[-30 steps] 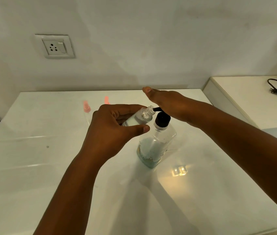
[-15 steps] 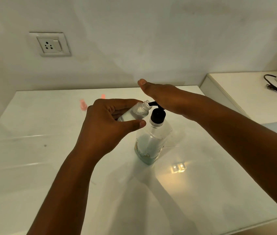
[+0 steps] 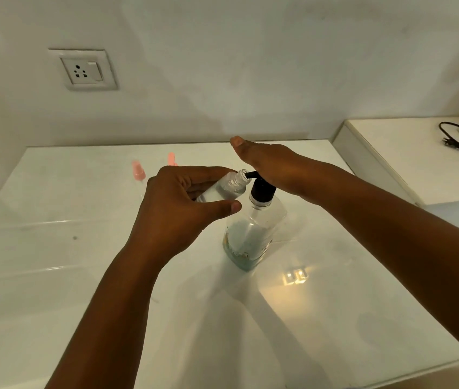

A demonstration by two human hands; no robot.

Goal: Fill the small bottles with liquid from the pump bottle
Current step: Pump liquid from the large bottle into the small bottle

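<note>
Clear small bottle, uncapped, tilted against black pump nozzle.

No readable text, brand, number or sign found anywhere in frame. Label remnant on pump bottle, lower centre: torn, no letters made out. Wall socket, upper left: unmarked. Small bottle: unlabelled.

Both forearms are bare from the lower frame edge up to the wrists, with no sleeve, watch, bracelet or ring showing on either. The left hand, at about 9 o'clock of the right hand, has short, plain fingernails. The right hand's one visible nail, at its farthest fingertip, is likewise short and unpainted.
</note>
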